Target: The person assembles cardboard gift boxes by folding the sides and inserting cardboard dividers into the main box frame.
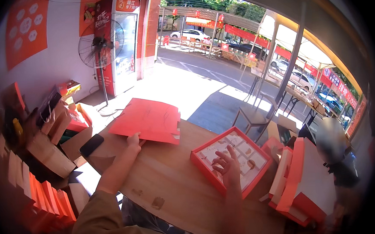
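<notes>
My left hand [134, 141] pinches the near edge of a flat red cardboard piece [147, 119] with notched right side, thumb on top. This cardboard lies at the far left part of the wooden table [173, 169]. Over to the right, my right hand [227, 164] is above a shallow red box [208, 178], fingers apart and nothing in them. The box is uncovered; a white insert [248, 177] with shaped cut-outs sits inside it. Whether my fingertips touch the insert I cannot tell.
A black phone [91, 145] lies at the table's left edge. Stacked red-and-white boxes [300, 176] stand on the right. Cartons [48, 153] and red boxes [51, 202] crowd the left side. Beyond are a standing fan [99, 47], a drinks fridge [125, 43] and a metal chair [254, 117].
</notes>
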The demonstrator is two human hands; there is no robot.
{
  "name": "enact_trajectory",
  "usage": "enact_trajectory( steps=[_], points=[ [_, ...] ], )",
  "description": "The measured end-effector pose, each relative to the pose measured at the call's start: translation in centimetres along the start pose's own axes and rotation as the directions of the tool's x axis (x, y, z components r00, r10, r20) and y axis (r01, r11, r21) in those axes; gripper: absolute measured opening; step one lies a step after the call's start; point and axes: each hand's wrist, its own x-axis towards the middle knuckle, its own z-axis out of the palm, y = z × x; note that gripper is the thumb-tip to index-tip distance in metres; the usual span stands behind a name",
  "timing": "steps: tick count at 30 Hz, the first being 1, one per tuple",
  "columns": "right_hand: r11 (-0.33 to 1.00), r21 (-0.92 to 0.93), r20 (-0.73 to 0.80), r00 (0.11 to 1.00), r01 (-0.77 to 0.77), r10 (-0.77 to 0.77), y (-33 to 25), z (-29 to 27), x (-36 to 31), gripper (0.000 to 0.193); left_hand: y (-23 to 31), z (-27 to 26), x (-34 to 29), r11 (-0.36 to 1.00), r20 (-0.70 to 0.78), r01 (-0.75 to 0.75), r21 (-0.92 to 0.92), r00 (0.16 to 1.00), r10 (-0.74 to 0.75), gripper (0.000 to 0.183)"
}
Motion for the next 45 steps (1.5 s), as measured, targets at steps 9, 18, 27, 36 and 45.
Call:
enact_trajectory(
  steps=[9,18,27,36,45],
  points=[
    [0.999,-0.04,-0.029,0.999,0.02,-0.021,-1.1,0.5,-0.1,0.062,-1.9,-0.6,-2.3,0.986,0.173,0.159,-0.053,0.974,-0.148,0.035],
    [0.99,-0.114,-0.028,0.995,0.088,-0.092,-1.5,-0.1,-0.6,0.052,1.3,0.4,-11.8,0.217,0.83,-0.804,0.553,0.552,-0.071,0.049],
    [0.905,-0.389,0.175,0.978,0.171,-0.11,0.1,-0.7,0.0,0.043,4.6,-3.4,-4.4,-0.461,0.799,-0.746,0.481,0.589,-0.12,0.095],
    [0.823,-0.529,0.213,0.971,0.209,-0.109,0.4,-0.7,-0.2,0.041,1.3,0.7,-7.5,-0.372,0.481,-0.424,0.826,0.874,0.072,0.096],
    [0.738,-0.622,0.268,0.957,0.263,-0.116,0.1,0.3,-0.7,0.04,-1.0,1.8,-6.8,-0.394,0.569,-0.51,0.765,0.822,0.04,0.098]
  ],
)
